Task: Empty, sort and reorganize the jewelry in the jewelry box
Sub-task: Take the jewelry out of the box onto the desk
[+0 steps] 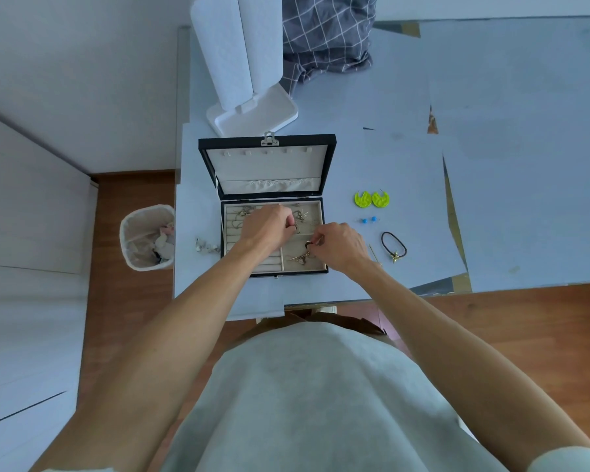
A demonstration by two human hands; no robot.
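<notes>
- Pale blue paper covers the desk [406, 158], with wood floor showing at the frame's left and lower right; a white stand [249, 63] and a checked cloth [324, 32] sit at top centre, and a bin [147, 236] stands on the floor at centre left.
- At the centre of my view lies the jewelry box [269, 206], lid propped open toward the top of the frame, tray toward me.
- My left hand [264, 228] is over the middle of the tray, fingers curled, its grip pinching something small among the tangled metal pieces [304, 218] in the upper compartments; what exactly it holds I cannot tell.
- My right hand [343, 247] is at the tray's lower right compartment, fingertips pressed together on a small dark ring [308, 246], just above a gold piece [300, 258] lying there.
- Already out on the desk, right of the box: two lime green earrings [372, 199], two blue studs [369, 219] below them, and a dark cord with a gold charm [394, 247] lower still. A small pale cluster [205, 247] lies left of the box.
- I judge this to be the emptying step, partway done, since several pieces remain in the tray.
- Next, I reckon, each pinched piece needs lifting free of the tangle without dragging its neighbours, then setting apart on the desk beside its like.
</notes>
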